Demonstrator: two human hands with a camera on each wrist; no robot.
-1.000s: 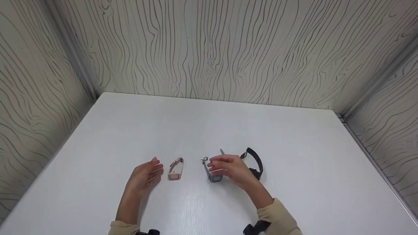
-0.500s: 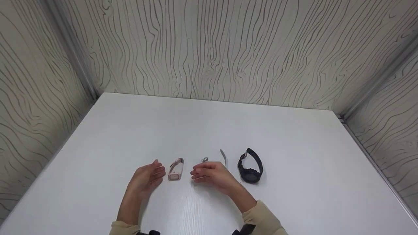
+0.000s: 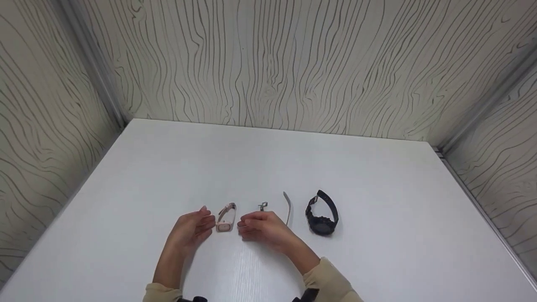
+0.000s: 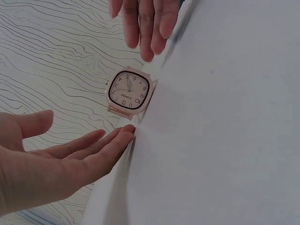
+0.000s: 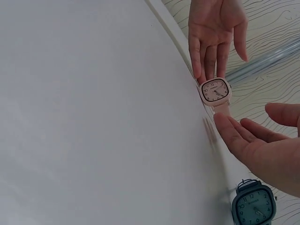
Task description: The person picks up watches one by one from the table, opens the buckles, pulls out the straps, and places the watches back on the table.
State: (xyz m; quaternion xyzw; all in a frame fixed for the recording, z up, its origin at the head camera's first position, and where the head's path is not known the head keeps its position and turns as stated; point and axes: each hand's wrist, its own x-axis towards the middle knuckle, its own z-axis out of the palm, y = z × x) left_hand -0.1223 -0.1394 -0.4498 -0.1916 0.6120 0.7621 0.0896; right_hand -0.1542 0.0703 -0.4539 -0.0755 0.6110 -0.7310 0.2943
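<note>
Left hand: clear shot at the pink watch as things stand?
Looks like yes. The left hand is right beside the pink watch, fingers pointing toward it, with nothing visible between them. The right hand is on the watch's other side, not blocking.

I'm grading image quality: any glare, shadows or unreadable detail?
Head view: streaky glare on the white tabletop, a soft shadow below the right hand, the pink wristwatch too small to read; left wrist view: hazy, but its numerals legible; right wrist view: dull tabletop, the blue-grey wristwatch legible too.
</note>
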